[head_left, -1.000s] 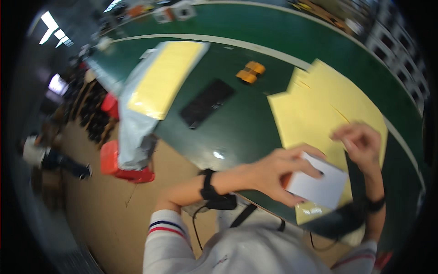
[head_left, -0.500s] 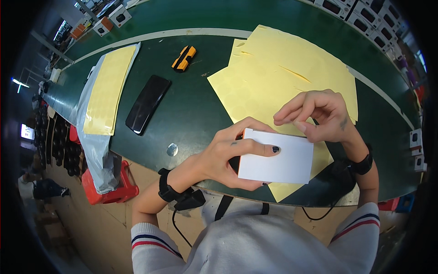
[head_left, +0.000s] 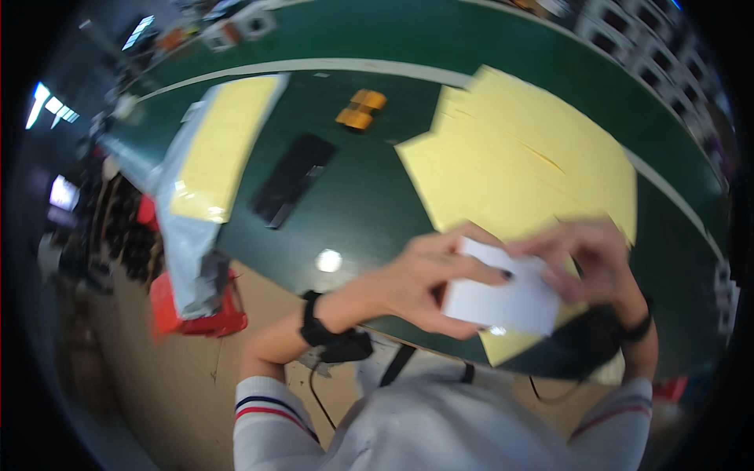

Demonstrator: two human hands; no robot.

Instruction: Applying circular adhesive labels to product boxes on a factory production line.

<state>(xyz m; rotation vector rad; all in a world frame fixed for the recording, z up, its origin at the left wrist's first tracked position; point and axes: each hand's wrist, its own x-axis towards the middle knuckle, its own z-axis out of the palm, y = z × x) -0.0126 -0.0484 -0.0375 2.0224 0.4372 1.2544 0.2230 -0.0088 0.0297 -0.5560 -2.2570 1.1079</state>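
Note:
My left hand is closed around a small white box, its thumb lying across the top face. At the box's far right corner is my right hand, with curled fingers and a bent thumb. Motion blurs those fingertips, and anything small pinched in them cannot be made out. Beneath and beyond the box lie overlapping yellow sheets with a few slits in them.
A black phone and an orange-and-black tool lie on the green table. To the left, a yellow sheet pack rests on a grey plastic bag hanging over a red stool. Boxes are stacked far right.
My right hand has come down from above the box to its far right corner. The box is tilted more, and the whole view has shifted, moving the table's things rightward.

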